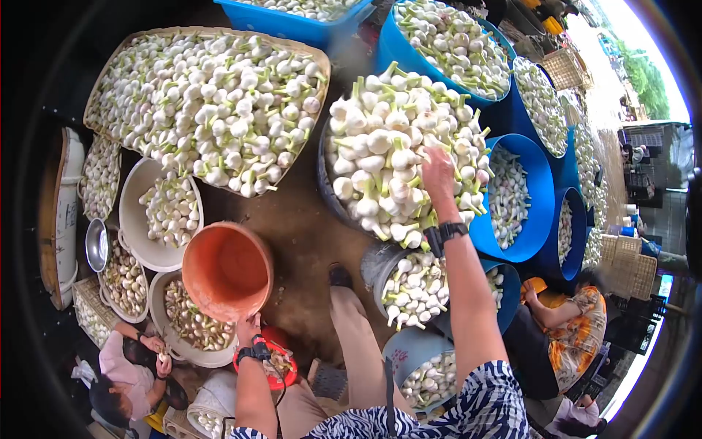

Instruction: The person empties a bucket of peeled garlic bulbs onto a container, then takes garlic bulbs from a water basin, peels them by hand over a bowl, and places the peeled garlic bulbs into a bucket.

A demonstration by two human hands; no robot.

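Observation:
My left hand [248, 327] grips the lower rim of an orange bucket [228, 271], which is tilted so that its empty inside shows. My right hand [439, 174] reaches onto a large heap of garlic bulbs [395, 139] piled above a dark round tub. Its fingers are bent down among the bulbs, and whether they hold one is hidden. A black band is on each wrist. Just below the heap stands a grey bucket [380, 267] with more garlic bulbs [417, 289] in it.
A wide basket of garlic [212, 102] fills the upper left. Blue tubs [537, 197] of garlic line the right. White basins [130, 208] and a red basin [291, 373] stand lower left. One person [131, 380] sits lower left, another [578, 322] lower right. Brown floor [307, 249] shows between.

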